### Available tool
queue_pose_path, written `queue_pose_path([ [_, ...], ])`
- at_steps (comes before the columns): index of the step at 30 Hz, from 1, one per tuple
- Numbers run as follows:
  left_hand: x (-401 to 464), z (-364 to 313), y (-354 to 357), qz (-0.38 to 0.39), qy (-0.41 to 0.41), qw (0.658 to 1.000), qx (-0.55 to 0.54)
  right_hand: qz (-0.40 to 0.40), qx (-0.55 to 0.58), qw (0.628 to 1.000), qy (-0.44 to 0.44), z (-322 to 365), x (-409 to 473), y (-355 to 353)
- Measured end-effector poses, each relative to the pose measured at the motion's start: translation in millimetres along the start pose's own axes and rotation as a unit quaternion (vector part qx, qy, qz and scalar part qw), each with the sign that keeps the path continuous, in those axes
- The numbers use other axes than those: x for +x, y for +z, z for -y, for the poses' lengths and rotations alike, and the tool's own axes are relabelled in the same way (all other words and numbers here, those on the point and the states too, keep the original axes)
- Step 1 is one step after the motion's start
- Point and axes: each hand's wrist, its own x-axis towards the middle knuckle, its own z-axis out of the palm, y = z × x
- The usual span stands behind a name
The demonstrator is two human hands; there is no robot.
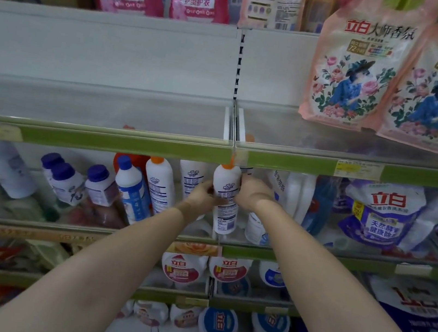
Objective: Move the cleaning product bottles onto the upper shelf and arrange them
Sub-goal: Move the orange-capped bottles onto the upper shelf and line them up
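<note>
The white bottle (pixel 224 198) is sitting upright between both hands, level with the lower shelf (pixel 87 231); the left hand (pixel 203 195) and right hand (pixel 251 192) are curling around it. Above the grip, the upper shelf (pixel 96 136) is hiding its orange cap.

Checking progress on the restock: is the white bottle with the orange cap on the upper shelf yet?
Not yet. The white bottle is held by the left hand and right hand below the upper shelf edge.
</note>
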Motion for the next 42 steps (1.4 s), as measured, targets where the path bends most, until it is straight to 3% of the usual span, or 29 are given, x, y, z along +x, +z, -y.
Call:
queue_pose_path([
  [8, -20, 12, -22, -0.043, -0.035, 0.998, -0.014, 0.016, 0.069, 0.997, -0.022, 15, -18, 24],
  [21, -93, 30, -85, -0.023, -0.018, 0.996, -0.086, 0.095, 0.102, 0.99, 0.024, 68, -81, 71],
  [26, -142, 62, -122, -0.022, -0.041, 0.988, -0.15, 0.167, 0.166, 0.972, 0.004, 104, -126, 97],
  [42, -263, 198, -204, 0.014, -0.178, 0.963, -0.203, 0.218, 0.138, 0.966, -0.016, 188, -243, 238],
])
